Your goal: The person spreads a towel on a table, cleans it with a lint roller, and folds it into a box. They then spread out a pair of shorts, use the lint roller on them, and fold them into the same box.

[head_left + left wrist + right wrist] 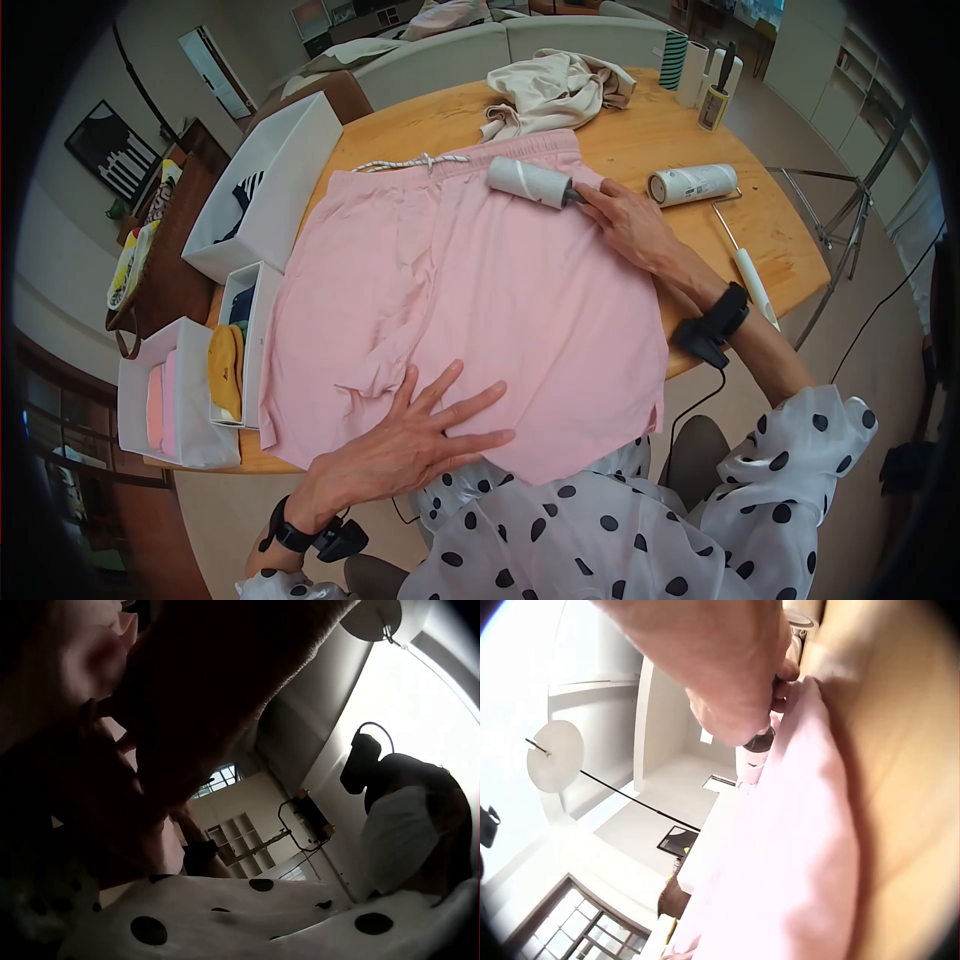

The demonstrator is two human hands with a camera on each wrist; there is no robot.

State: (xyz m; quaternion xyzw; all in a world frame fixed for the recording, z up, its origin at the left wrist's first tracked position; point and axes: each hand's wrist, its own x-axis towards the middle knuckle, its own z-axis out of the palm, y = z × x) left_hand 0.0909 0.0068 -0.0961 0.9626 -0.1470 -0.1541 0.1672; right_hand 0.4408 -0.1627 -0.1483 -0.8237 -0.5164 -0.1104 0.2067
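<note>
Pink shorts lie spread on the wooden table, waistband at the far side with a striped drawstring. The right hand grips the dark handle of a lint roller, whose white cylinder rests on the shorts near the waistband. In the right wrist view the right hand is above the roller's end, beside the pink cloth. The left hand rests on the lower part of the shorts with its fingers spread. The left wrist view is dark, and shows the left hand only dimly.
A second lint roller lies at the right of the table. Crumpled beige cloth sits at the back, beside upright rolls and a small brush-like tool. White boxes with folded clothes line the left side.
</note>
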